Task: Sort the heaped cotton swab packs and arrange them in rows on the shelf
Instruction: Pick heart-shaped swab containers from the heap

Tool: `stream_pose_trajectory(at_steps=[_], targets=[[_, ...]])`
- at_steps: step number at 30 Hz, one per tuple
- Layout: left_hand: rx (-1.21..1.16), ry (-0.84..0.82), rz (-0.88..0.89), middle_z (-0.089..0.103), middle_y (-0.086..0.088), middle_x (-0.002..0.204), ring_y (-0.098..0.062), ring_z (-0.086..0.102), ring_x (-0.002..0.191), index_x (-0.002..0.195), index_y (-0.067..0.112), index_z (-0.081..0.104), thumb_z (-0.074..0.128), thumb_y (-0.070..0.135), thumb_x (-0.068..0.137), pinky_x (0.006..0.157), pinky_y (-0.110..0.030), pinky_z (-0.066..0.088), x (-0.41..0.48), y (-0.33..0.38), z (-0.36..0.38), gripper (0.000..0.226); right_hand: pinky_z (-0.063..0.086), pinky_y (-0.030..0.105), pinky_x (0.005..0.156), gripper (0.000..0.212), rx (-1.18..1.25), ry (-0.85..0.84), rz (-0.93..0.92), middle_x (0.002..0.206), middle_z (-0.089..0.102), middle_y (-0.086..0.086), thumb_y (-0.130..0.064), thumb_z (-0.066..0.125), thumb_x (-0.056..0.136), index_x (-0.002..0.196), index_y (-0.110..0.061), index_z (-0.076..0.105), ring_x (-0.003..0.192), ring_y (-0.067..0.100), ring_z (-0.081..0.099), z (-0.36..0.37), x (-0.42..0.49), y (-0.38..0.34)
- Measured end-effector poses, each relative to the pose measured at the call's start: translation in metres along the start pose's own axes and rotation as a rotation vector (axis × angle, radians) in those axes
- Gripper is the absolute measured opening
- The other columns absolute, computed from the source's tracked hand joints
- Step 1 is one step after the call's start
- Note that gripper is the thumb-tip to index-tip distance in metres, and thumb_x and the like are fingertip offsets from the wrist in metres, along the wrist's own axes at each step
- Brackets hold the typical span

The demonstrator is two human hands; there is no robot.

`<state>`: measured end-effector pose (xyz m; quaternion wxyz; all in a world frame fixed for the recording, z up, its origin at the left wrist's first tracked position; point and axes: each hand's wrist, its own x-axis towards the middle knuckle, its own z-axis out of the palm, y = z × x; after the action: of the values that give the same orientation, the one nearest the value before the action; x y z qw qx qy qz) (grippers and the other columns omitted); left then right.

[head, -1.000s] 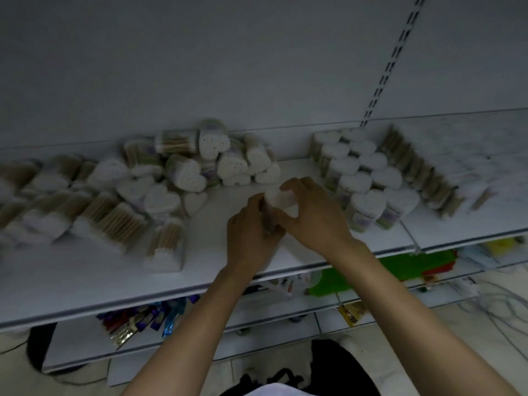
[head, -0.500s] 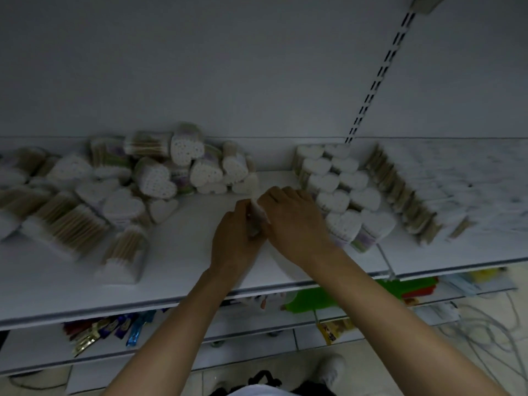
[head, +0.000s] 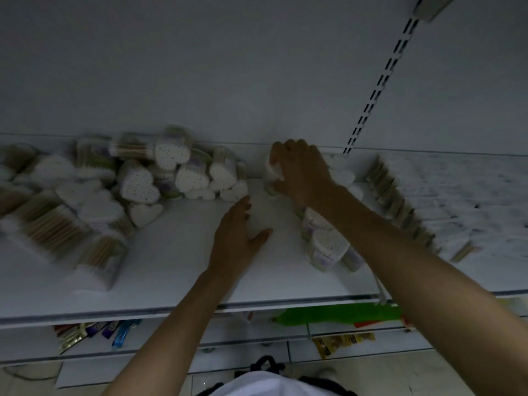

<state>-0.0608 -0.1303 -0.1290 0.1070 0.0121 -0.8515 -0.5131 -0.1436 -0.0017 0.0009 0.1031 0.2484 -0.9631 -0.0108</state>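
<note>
Placing step: we judge that our right hand (head: 303, 172) is setting one heart-shaped swab pack (head: 271, 170) down to head a fresh row; it has not let go.
Right grip: the fingers curl over the pack from above and are clamped on it; the thumb is hidden.
Left grip: our left hand (head: 234, 238) is spread, fingers straight and apart, holding nothing, low over the bare shelf (head: 171, 267). We cannot tell whether it touches the board.
Where the pack is: just right of the heap (head: 137, 184), level with the heap's far edge, between the heap and the finished rows (head: 325, 247).
Finished rows: right of the heap, past the held pack, heart packs stand on end in lines running toward us, partly hidden by our forearm.
Farther right of the heap: flat stick packs (head: 400, 207) lean on one another like tipped dominoes, blurred.
Heap itself: heart packs lie at every angle, some on their sides.
Left of the heap: oblong packs (head: 48, 224), also loose.
Materials: white cotton tips make dotted, pillowy heart faces. Pale wooden sticks show through clear wrapping, some with a purple label. The wrap looks thin and slippery, we judge.
Progress: most of the heap looks unsorted.
Next move: it calls for releasing the pack upright, then reaching our left hand to the heap's right edge. We would take a top pack, not a buried one, so nothing slides.
</note>
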Motion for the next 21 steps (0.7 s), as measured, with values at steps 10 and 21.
stream_pose_trajectory(at_steps=[10, 21], targets=[[0.037, 0.025, 0.04, 0.054, -0.002, 0.128, -0.008, 0.05, 0.106, 0.141, 0.016, 0.042, 0.081, 0.033, 0.075, 0.094, -0.026, 0.045, 0.006, -0.001, 0.004, 0.079, 0.036, 0.037, 0.094, 0.054, -0.21, -0.136, -0.035, 0.133, 0.046, 0.016, -0.019, 0.062, 0.087, 0.133, -0.004, 0.039, 0.118, 0.032, 0.046, 0.026, 0.036, 0.013], [0.0, 0.403, 0.112, 0.061, 0.015, 0.099, 0.002, 0.055, 0.08, 0.109, 0.029, 0.058, 0.067, 0.018, 0.089, 0.065, -0.004, 0.04, -0.051, 0.009, -0.081, 0.025, 0.036, 0.025, 0.056, 0.007, 0.644, 0.446, -0.008, 0.077, 0.058, -0.006, -0.018, 0.059, 0.088, 0.092, -0.014, 0.062, 0.063, 0.008, 0.049, 0.006, -0.026, -0.105]])
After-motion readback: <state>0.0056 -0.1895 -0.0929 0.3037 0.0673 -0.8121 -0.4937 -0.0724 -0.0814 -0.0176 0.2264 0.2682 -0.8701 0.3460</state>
